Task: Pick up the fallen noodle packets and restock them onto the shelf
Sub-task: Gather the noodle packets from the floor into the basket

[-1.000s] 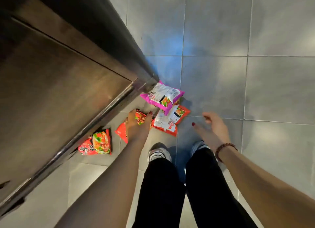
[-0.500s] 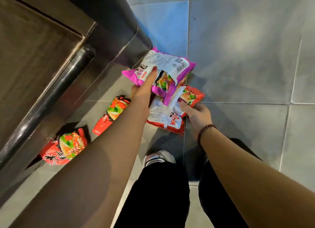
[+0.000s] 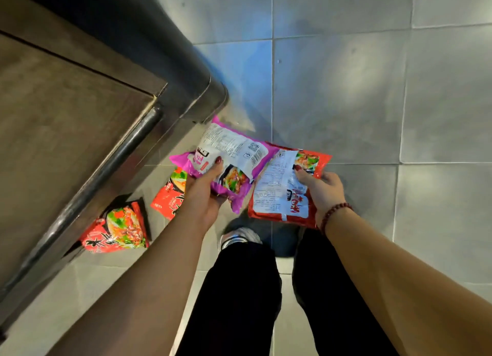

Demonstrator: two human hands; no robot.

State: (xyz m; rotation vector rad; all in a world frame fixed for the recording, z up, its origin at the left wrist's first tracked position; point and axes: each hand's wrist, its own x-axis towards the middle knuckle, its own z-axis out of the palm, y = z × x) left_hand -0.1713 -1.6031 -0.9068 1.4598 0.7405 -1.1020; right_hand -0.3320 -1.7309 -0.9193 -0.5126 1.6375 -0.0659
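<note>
My left hand (image 3: 203,193) grips a pink noodle packet (image 3: 234,155), thumb on its white back panel, held above the floor. My right hand (image 3: 323,189) grips a red noodle packet (image 3: 279,193) by its right edge, back side up, next to the pink one. Two more red packets lie on the floor: one (image 3: 170,195) partly hidden behind my left wrist, another (image 3: 118,229) by the base of the shelf unit (image 3: 66,131) at the left.
The dark shelf unit with a rounded metal rail (image 3: 111,166) fills the left side. Grey floor tiles (image 3: 359,102) spread to the right and ahead. My legs in black trousers and a shoe (image 3: 239,238) are below the hands.
Both hands have lifted their packets off the floor: the left raised the pink one, the right took hold of the red one and raised it beside it.
</note>
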